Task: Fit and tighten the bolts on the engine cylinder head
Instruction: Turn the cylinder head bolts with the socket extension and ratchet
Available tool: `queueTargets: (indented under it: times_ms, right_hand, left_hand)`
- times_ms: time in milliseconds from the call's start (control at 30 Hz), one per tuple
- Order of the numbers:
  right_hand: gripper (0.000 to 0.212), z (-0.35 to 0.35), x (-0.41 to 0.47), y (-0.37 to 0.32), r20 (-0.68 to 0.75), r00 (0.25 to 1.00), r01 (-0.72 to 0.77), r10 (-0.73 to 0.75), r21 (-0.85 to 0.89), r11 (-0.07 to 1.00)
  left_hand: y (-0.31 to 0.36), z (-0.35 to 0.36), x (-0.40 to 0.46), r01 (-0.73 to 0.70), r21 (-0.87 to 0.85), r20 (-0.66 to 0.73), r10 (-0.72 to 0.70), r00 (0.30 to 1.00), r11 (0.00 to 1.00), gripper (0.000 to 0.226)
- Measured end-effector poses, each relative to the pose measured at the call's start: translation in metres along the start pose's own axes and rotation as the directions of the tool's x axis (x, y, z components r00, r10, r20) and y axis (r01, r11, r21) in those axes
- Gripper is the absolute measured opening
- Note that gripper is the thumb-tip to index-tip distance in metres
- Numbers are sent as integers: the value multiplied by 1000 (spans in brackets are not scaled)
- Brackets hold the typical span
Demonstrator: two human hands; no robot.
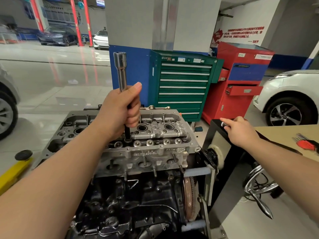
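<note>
Head view: left hand point(120, 107) fisted round a polished steel extension bar point(121, 71) standing upright, its dark lower shank seated on a bolt point(127, 140) in the cast-aluminium cylinder head point(155, 135), which sits atop the black, grimy engine block point(138, 200). Right hand point(240, 130), well apart, rests loosely curled fingers on the black engine stand's point(217, 135) top edge. Green drawer cabinet point(183, 83) shut; red cabinet point(241, 80) has two drawers pulled out, contents unseen.

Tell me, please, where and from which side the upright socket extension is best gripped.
Grip the socket extension round its bare chrome shaft, from the side, as the left hand does. It stands upright on the cylinder head, so fingers wrap it horizontally.
</note>
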State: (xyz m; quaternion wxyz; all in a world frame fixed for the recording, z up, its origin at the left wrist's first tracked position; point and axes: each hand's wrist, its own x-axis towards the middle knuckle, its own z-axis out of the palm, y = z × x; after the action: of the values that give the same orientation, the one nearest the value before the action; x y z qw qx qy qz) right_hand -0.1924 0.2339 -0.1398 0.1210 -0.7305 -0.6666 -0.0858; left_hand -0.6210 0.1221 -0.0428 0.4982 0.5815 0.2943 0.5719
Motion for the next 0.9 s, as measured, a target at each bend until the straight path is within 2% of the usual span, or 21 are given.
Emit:
queueTargets:
  times_ms: [67, 133, 200, 233, 267, 300, 367, 400, 467, 500, 567, 633, 700, 767, 800, 900]
  right_hand:
    - [43, -8, -9, -9, -14, 999, -40, 40, -54, 998]
    - [41, -23, -18, -29, -119, 993, -14, 12, -15, 1000]
    - [35, -41, -29, -66, -291, 954, 131, -70, 198, 971]
    - [32, -51, -36, -91, -360, 928, 227, -95, 343, 911]
    - [29, -63, -45, -119, -379, 920, 299, -103, 505, 810]
    - [27, -75, -56, -150, -330, 936, 323, -123, 665, 673]
    - [23, -93, -81, -206, -150, 937, 265, -317, 895, 360]
    - [25, -97, -90, -229, -91, 890, 226, -447, 940, 257]
    - [29, -97, -102, -263, -82, 767, 232, -637, 960, 155]
    - [28, -95, -105, -275, -103, 735, 253, -670, 959, 129]
    - [24, -90, -106, -287, -128, 735, 237, -666, 969, 75]
    - [22, -85, -104, -289, -109, 743, 172, -660, 985, 31]
    - [25, -81, -101, -290, -106, 757, 174, -645, 984, 43]
    - [43, -78, -99, -291, -113, 789, 198, -603, 977, 76]
    - [46, -77, -98, -291, -122, 798, 208, -590, 975, 79]
    - [33, -76, -99, -291, -149, 769, 203, -621, 979, 16]
  left_hand:
    - [0, -1, -1, 3, -2, 3, -3, 1000, 1000, 51]
    - [0, -3, -1, 4, -7, 9, -4, 1000, 1000, 50]
    - [0, -5, -2, -3, 0, 19, 3, 1000, 1000, 50]
    - [0, -5, -2, -11, 16, 20, 11, 1000, 1000, 50]
    - [0, -5, -3, -23, 56, 13, 23, 1000, 998, 49]
    - [1, -4, -4, -44, 130, -7, 46, 999, 991, 47]
    - [4, -5, -4, -97, 362, -60, 127, 990, 927, 42]
    - [6, -8, -4, -112, 466, -72, 164, 984, 878, 39]
    - [14, -14, -5, -95, 587, -65, 164, 984, 804, 38]
    - [19, -17, -7, -83, 632, -43, 142, 989, 771, 41]
    - [29, -20, -11, -83, 687, 9, 106, 994, 722, 44]
    - [38, -20, -15, -79, 664, -22, 125, 992, 743, 43]
    - [46, -19, -18, -103, 583, -125, 214, 969, 806, 46]
    - [54, -14, -22, -172, 544, -188, 320, 929, 821, 36]
    - [57, -11, -22, -200, 543, -200, 357, 912, 815, 27]
    - [65, -4, -24, -213, 574, -136, 349, 927, 791, 16]
